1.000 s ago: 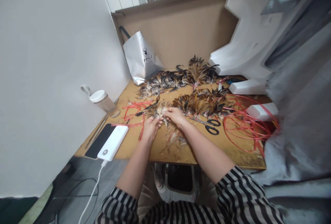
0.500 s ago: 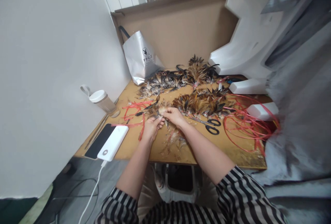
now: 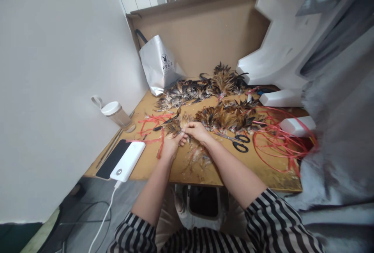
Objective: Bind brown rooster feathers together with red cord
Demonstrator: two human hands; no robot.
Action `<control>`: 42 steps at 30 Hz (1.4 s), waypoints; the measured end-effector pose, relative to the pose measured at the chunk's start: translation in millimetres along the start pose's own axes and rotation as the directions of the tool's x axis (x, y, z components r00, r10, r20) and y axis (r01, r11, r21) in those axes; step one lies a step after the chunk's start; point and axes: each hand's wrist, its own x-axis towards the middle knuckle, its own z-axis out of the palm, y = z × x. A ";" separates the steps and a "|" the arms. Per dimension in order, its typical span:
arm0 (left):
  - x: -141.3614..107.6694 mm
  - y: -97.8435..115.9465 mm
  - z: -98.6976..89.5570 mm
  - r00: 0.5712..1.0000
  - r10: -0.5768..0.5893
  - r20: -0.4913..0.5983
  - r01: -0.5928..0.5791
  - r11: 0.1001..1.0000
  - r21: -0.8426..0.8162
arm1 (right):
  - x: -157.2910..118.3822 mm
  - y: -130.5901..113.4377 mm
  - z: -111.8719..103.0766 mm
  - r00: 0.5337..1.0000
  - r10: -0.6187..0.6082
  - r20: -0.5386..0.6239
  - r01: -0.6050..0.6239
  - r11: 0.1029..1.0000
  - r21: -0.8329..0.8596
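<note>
My left hand (image 3: 174,142) is closed on the base of a small bunch of feathers (image 3: 173,125), brown and dark. Fingertips of my right hand (image 3: 196,131) pinch at the same spot, touching the left fingertips. Rows of brown and black feathers (image 3: 226,117) lie just beyond and to the right of my hands, with a greyer row (image 3: 184,93) farther back. Loose feather scraps (image 3: 198,157) are scattered below my right hand. Black-handled scissors (image 3: 238,140) rest right of it.
Red plastic strips (image 3: 280,144) are tangled at the right, with more strips (image 3: 152,122) at the left. A lidded cup (image 3: 117,114), a dark phone (image 3: 112,159) and a white power bank (image 3: 128,161) stand or lie left. A silver bag (image 3: 159,64) leans at the back.
My left fingers have shifted slightly and drawn closer to the right fingertips. The feather bunch shows more openly above the left hand.
</note>
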 end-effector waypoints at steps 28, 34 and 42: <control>2.7 6.3 -5.1 0.984 0.001 -0.176 -0.029 0.988 -0.154 | -1.1 -3.0 -8.5 0.986 -0.131 -0.101 0.012 0.666 -0.746; 2.4 6.1 -3.7 0.987 0.006 -0.158 -0.031 0.988 -0.154 | -8.0 -12.8 -1.0 0.995 -0.013 -0.100 -0.088 0.379 -0.921; 2.0 5.3 -4.2 0.988 0.002 -0.155 -0.027 0.987 -0.159 | 1.4 -5.2 -14.9 0.990 0.003 -0.138 -0.110 0.627 -0.771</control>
